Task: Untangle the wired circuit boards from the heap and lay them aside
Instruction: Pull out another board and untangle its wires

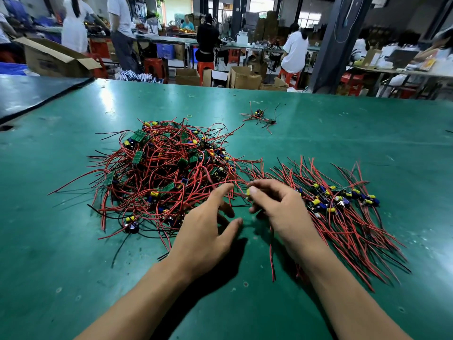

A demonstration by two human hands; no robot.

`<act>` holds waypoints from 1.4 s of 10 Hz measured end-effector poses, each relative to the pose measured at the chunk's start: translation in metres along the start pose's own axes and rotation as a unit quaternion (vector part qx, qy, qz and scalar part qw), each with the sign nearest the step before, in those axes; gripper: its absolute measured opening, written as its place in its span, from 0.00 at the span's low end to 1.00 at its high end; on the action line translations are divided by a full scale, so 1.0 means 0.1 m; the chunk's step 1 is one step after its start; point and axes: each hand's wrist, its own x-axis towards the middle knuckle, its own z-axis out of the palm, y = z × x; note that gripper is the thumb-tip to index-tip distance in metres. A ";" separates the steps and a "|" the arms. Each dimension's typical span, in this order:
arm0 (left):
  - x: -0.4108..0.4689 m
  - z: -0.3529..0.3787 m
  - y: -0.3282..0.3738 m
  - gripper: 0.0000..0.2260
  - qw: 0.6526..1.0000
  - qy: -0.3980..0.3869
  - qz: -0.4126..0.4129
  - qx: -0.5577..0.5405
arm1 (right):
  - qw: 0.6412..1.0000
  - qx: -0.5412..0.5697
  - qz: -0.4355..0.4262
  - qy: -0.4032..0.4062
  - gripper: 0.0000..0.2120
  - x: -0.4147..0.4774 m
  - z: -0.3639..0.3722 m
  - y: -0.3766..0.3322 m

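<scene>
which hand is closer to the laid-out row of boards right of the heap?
Right. The right hand sits at the laid-out row's left edge, pinching a wired board; the left hand is farther off, by the tangled heap.

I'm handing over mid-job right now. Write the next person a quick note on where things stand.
Left hand: open, fingers spread at the near edge of the heap, holding nothing.
Right hand: pinches one wired board just right of the heap.
Heap: big tangle, left of centre on the table.
Done: a sorted row lies at right; a small cluster sits farther back.
Left: lay this board with the row, then work through the heap.
</scene>
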 end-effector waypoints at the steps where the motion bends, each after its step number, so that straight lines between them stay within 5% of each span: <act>1: 0.00 -0.01 0.00 0.26 0.998 0.018 -0.043 -0.031 | 0.975 0.174 0.004 0.141 0.06 0.09 -0.17 -0.12; 2: 0.00 -0.02 0.00 0.23 0.997 0.034 -0.055 -0.048 | 0.940 0.316 0.029 0.123 0.04 0.09 -0.25 -0.20; 3: 0.01 -0.01 0.08 0.08 0.984 0.044 -0.117 -0.126 | 0.952 0.299 0.067 -0.014 0.06 0.00 -0.13 -0.20; 4: 0.05 0.02 0.16 0.06 0.938 0.035 -0.216 -0.269 | 0.970 0.215 0.069 -0.091 0.05 -0.07 0.01 -0.13; 5: 0.15 -0.04 0.17 0.18 0.823 -0.006 -0.336 -0.458 | 0.984 0.093 0.033 -0.147 0.05 -0.12 0.11 -0.03; 7: 0.17 -0.03 -0.05 0.22 0.865 -0.116 -0.264 -0.410 | 0.989 0.055 0.018 -0.136 0.04 -0.08 0.07 0.02; 10: 0.12 -0.01 -0.08 0.21 0.847 -0.112 -0.239 -0.461 | 0.986 0.093 0.040 -0.132 0.09 -0.09 0.10 0.00; 12: 0.08 -0.02 0.03 0.22 0.839 -0.137 -0.227 -0.475 | 0.973 0.183 0.126 -0.057 0.09 -0.03 0.08 -0.01; 14: 0.08 -0.07 0.07 0.09 0.831 -0.159 -0.230 -0.481 | 0.967 0.224 0.104 -0.066 0.10 -0.02 0.05 0.01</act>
